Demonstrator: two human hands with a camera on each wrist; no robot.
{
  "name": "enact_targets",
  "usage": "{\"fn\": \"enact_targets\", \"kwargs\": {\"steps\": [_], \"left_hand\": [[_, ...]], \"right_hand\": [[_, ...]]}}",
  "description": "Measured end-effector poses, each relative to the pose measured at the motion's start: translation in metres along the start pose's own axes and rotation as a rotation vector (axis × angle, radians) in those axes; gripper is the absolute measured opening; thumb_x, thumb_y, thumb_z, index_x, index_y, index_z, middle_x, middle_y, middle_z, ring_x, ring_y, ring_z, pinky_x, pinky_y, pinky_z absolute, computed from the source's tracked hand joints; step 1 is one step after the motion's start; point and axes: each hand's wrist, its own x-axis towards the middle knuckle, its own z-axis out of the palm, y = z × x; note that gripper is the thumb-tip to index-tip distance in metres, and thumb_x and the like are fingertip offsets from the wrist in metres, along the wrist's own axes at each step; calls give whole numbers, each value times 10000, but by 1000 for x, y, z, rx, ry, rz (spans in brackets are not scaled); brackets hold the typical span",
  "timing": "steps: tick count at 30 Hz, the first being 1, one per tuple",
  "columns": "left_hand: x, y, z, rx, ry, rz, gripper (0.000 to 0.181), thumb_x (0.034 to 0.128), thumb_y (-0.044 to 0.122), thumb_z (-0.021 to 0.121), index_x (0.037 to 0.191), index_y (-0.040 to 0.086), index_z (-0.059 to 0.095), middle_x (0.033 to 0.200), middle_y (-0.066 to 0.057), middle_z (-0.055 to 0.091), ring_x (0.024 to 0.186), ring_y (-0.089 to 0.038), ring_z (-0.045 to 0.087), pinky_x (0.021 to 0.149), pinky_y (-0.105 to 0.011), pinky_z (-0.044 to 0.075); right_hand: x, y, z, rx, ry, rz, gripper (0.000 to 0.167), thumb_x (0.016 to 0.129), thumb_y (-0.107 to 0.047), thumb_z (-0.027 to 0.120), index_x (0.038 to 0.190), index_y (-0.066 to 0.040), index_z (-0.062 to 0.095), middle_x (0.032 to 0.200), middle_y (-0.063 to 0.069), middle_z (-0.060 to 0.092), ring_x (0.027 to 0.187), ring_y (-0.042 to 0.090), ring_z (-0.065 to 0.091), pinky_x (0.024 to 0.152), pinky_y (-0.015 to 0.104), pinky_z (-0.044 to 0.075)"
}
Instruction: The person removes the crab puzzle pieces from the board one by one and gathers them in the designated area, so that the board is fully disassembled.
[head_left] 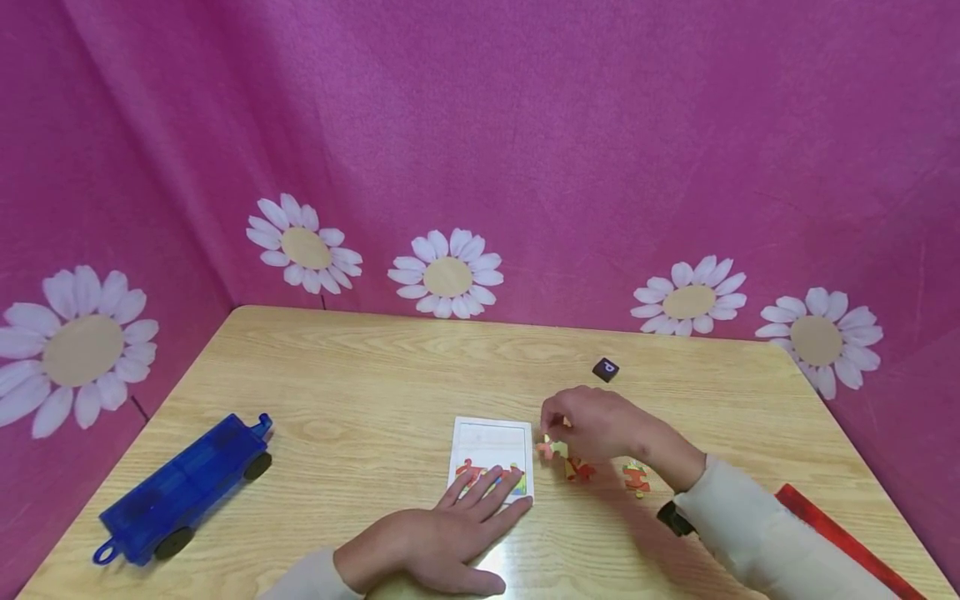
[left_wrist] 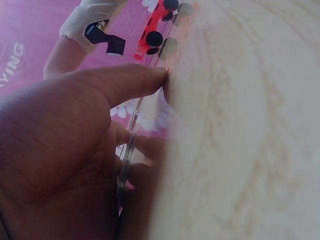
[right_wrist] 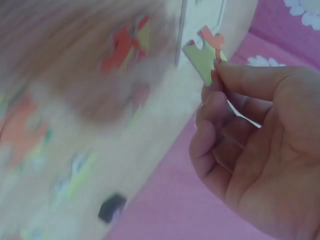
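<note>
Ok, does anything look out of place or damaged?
Nothing looks visibly damaged. The small black tile, lying alone beyond the right hand, seems odd: it bears a pale mark, unlike the colourful puzzle pieces.

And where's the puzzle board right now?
In the head view, the board lies on the table, below centre, with the left hand on its near part and the right hand just off its right side.

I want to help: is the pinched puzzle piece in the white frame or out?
Out. The right grip pinches the piece, which shows beside the white frame in the head view.
</note>
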Motion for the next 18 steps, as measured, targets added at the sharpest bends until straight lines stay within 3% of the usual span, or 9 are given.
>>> {"fn": "enact_targets", "kwargs": {"steps": [14,18], "left_hand": [[1,0,2,24,14,-1,869,1035,518,524,1666,115,84,1708,-175,-67,1556,-326,-81,1211,-582,11],[0,1,1,37,19,-5,864,1032,517,524,1666,117,93,1709,-175,-51,1559,-326,-67,1213,-577,21]], "right_hand": [[-53,51,-34,-10,-132,54,155,952,-67,691,865,-195,701,806,-139,601,726,49,515,666,292,466],[-68,65,-36,-24,-177,120,169,929,-57,710,826,-191,690,768,-126,583,707,61,501,659,288,453]]}}
